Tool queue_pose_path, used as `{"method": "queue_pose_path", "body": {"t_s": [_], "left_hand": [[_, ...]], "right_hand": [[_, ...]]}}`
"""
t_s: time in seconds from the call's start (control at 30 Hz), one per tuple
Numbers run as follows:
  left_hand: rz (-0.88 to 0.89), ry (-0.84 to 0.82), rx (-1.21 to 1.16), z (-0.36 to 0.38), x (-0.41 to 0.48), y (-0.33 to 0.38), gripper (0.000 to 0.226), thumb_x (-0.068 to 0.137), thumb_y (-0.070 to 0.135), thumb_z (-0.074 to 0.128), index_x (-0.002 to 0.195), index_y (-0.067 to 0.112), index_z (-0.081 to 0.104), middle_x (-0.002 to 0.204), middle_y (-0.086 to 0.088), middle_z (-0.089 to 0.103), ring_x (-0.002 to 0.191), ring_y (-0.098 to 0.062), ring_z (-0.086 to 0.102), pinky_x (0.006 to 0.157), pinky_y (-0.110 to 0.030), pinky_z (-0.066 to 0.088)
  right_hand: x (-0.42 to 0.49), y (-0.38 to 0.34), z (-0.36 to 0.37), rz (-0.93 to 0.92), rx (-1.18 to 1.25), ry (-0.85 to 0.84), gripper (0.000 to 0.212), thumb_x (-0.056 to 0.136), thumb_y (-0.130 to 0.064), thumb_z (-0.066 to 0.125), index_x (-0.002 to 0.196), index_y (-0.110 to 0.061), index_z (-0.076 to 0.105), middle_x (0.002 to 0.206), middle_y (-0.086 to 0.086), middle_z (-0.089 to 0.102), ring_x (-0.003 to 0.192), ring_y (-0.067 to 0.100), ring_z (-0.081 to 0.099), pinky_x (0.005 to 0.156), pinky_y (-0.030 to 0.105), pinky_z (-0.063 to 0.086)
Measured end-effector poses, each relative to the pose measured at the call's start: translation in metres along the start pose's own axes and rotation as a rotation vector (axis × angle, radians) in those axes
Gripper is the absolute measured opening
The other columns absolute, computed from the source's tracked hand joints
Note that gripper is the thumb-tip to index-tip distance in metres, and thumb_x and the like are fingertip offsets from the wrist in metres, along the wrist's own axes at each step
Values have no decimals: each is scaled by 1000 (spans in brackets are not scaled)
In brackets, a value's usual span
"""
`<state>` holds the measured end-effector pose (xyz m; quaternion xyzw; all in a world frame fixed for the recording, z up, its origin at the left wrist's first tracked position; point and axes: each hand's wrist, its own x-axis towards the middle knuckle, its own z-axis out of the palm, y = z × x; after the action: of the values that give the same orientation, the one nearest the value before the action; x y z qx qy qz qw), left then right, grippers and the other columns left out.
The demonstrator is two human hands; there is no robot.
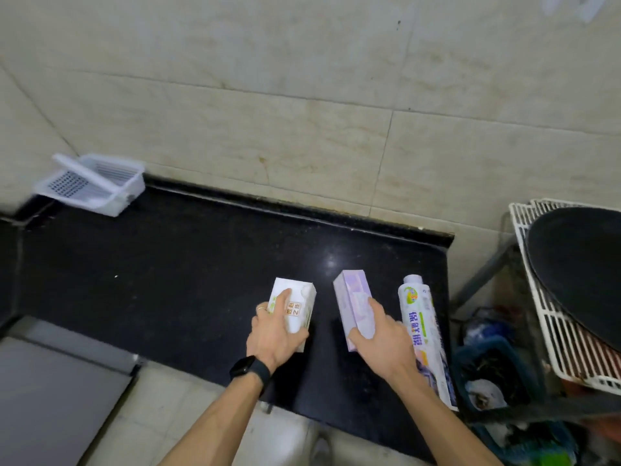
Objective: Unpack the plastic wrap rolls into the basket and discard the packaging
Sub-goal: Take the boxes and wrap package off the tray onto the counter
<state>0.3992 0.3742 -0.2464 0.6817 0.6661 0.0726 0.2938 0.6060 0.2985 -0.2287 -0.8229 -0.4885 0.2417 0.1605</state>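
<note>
Left hand (275,334) curls round a white box (297,302), with the forefinger laid along its top face. Right hand (383,338) grips a purple box (353,297) near its close end. Both boxes lie on the counter (168,264). A printed pack (420,317) lies just right of the right hand, and the basket (134,186) sits far beyond the left. The cartons are probably light, stiff and crushable, best held across the long sides.

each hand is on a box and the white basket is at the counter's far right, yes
No. The head view shows the white basket at the far left of the counter. The left hand holds the white box, the right hand the purple box.
</note>
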Motion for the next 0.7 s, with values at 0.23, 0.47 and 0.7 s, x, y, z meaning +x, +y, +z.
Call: {"method": "queue_pose_path", "body": {"t_s": [0.23,0.47,0.7], "left_hand": [[-111,216,-86,-93,-40,-71,87,69,57,61,145,48,19,136,-3,35,114,-28,49,86,-43,51],[-187,458,-142,-201,-60,-174,83,68,60,58,142,49,22,136,-2,37,115,-29,50,88,-45,52],[-296,542,-184,-302,-59,-332,85,65,63,56,142,50,24,134,-3,39,112,-28,53,86,-41,52]], "right_hand": [[-28,-106,15,-297,82,-47,72,77,-50,47,145,-35,28,111,-5,65,98,26,58,80,38,50],[-50,-236,65,-496,125,-128,73,76,-49,50,145,-39,28,101,-10,62,96,24,55,78,37,50],[-78,-387,164,-572,142,-186,72,75,-49,51,143,-38,30,102,-13,63,94,21,57,80,37,51]]}}
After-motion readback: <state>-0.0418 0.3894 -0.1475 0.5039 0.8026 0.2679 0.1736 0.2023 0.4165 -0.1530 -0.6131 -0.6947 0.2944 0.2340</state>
